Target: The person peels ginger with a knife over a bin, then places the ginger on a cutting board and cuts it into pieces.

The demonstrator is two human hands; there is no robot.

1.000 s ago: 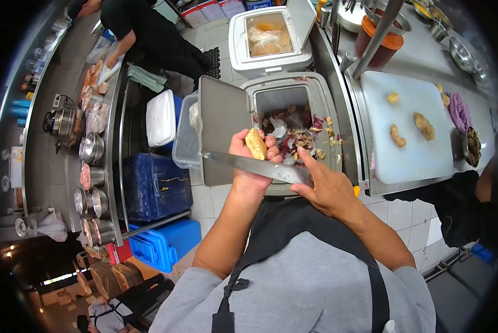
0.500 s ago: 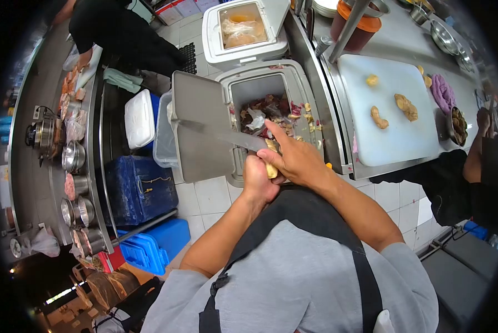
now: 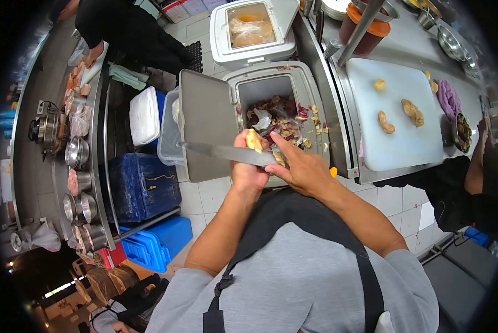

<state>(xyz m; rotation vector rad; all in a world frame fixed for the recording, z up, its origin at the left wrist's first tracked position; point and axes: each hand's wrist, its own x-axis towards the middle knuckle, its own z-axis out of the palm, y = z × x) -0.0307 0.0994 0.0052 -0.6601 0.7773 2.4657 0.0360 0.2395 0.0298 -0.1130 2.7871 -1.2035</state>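
Observation:
A knife is in my right hand (image 3: 304, 169), fingers closed around its handle end. Its broad blade (image 3: 221, 154) points left, crossing in front of my left hand (image 3: 249, 173). That hand grips a partly peeled piece of ginger (image 3: 254, 141), its pale yellow end sticking up past the blade. Both hands are over the near edge of a grey bin (image 3: 310, 83) whose lid (image 3: 204, 127) is swung back to the left. Peelings, purple scraps and a crumpled plastic bag (image 3: 263, 119) lie inside it.
At the right, a white cutting board (image 3: 396, 147) on a steel counter bears several ginger pieces (image 3: 412, 112). A purple cloth (image 3: 449, 102) lies beyond it. Ahead stands a white container (image 3: 221, 47). One person (image 3: 129, 39) works at the upper left, another (image 3: 454, 188) at the right.
My left hand has turned, so the ginger now points up and away from me. The knife blade has swung lower and nearer to me. The view has shifted slightly.

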